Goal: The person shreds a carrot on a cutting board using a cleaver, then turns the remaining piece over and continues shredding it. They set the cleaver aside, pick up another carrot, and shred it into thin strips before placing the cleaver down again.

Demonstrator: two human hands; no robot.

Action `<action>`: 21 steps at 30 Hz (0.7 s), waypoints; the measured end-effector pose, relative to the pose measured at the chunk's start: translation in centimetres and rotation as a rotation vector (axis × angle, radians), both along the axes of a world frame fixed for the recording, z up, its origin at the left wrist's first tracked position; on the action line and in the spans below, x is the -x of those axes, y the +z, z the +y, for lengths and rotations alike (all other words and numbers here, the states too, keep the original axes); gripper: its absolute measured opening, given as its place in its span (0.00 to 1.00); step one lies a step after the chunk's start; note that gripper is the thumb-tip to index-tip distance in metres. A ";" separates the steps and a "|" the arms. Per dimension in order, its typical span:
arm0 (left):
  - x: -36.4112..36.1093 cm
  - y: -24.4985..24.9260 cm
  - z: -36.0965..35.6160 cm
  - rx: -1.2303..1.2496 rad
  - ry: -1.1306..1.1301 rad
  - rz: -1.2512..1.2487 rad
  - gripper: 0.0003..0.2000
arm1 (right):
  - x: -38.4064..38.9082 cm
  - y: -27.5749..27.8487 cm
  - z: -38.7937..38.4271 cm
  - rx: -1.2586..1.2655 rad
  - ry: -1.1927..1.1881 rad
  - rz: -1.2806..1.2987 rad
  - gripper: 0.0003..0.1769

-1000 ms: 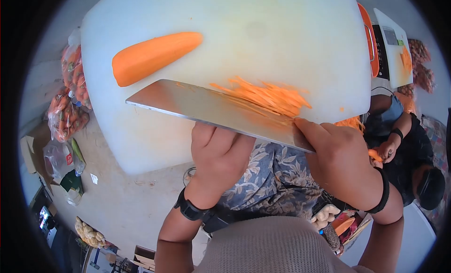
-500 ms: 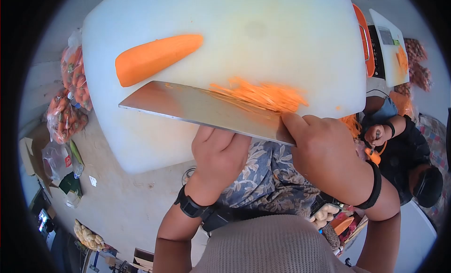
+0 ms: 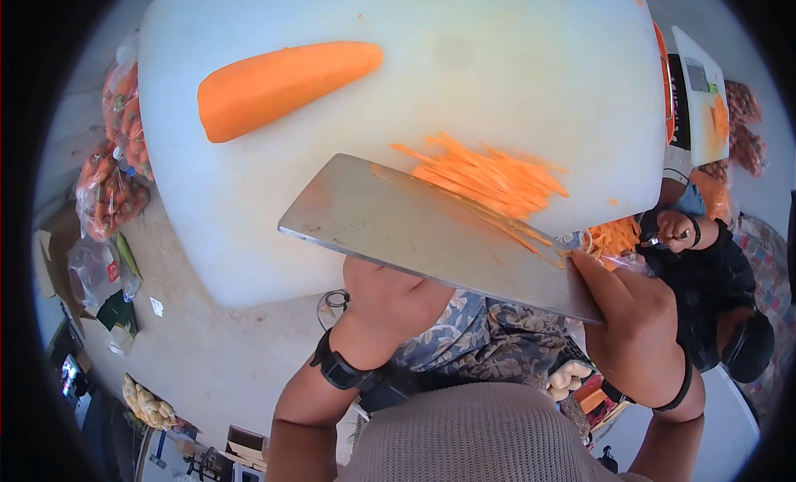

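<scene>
My right hand (image 3: 632, 320) is closed round the handle end of a wide cleaver (image 3: 439, 237), whose blade lies tilted over the near edge of the white cutting board (image 3: 315, 183). Carrot shreds (image 3: 497, 177) are piled on the board just beyond the blade, and a few thin strips stick to the steel. Partly under the blade is my left hand (image 3: 394, 304), its fingers hidden by the cleaver. A peeled carrot (image 3: 286, 88) with one side cut flat rests at the upper left of the board, apart from both hands.
Bags of carrots (image 3: 108, 192) stand left of the board. At the right, a co-worker's hand (image 3: 678, 231) holds a tool beside a bag of shreds (image 3: 613, 237). Behind are another board (image 3: 705, 133) and an orange container (image 3: 664, 84). A bag of pale vegetables (image 3: 148, 401) is at lower left.
The cleaver and my right hand have moved right and toward me, uncovering more of the shreds. My left hand is now more covered by the blade. The co-worker's hand has shifted.
</scene>
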State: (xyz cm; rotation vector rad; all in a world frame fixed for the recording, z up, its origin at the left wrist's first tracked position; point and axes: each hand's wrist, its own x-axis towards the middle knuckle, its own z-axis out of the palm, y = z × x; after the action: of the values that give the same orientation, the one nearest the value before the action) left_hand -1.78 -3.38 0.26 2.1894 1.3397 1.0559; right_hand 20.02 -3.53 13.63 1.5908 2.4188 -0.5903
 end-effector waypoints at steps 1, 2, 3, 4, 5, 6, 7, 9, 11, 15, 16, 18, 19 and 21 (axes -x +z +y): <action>-0.1 -0.1 -0.2 0.023 0.019 -0.032 0.11 | 0.0 -0.2 0.0 0.014 -0.003 -0.005 0.30; -0.2 -0.1 -0.4 0.035 0.017 -0.038 0.11 | 0.0 -0.4 0.2 0.030 0.000 -0.006 0.31; -0.1 -0.1 -0.5 0.077 0.026 -0.074 0.11 | 0.0 -0.6 0.4 0.043 0.003 -0.004 0.32; -0.1 -0.1 -0.5 0.117 0.036 -0.108 0.10 | 0.1 -0.7 0.4 0.051 0.003 -0.005 0.32; -0.1 -0.1 -0.5 0.124 0.038 -0.105 0.10 | 0.2 -0.9 0.5 0.029 -0.007 -0.017 0.28; -0.1 0.1 -0.3 0.149 0.025 -0.145 0.11 | 0.5 -1.1 0.5 0.007 -0.019 -0.028 0.24; -0.1 0.2 -0.2 0.170 0.010 -0.183 0.11 | 0.9 -1.3 0.7 0.008 -0.023 -0.024 0.24; -0.3 0.5 0.5 0.047 0.000 -0.067 0.12 | 1.8 -2.2 1.7 0.066 -0.070 -0.021 0.28; -0.6 0.5 1.1 -0.087 -0.001 0.046 0.12 | 2.6 -3.0 2.6 0.057 -0.077 0.027 0.25; -1.0 0.0 1.3 -0.175 0.049 0.071 0.12 | 2.2 -3.2 2.4 0.013 -0.062 0.129 0.19; -1.0 -0.1 1.4 -0.208 0.073 0.070 0.12 | 2.0 -3.0 2.1 0.003 -0.070 0.147 0.20; -0.7 0.0 1.3 -0.180 0.068 0.069 0.12 | 1.9 -1.8 1.7 0.013 -0.080 0.156 0.20; -0.5 0.0 1.1 -0.148 0.047 0.067 0.12 | 1.8 -1.3 1.3 0.028 -0.107 0.165 0.20; -0.5 -0.4 0.9 -0.166 0.049 0.072 0.13 | 1.4 -1.1 0.6 0.022 -0.111 0.117 0.20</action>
State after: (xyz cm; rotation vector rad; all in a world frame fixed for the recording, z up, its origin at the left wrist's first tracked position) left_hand -1.31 -2.44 -0.14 2.3459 1.3878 1.1538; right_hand 18.65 -2.96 12.56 1.7366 2.4073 -0.7467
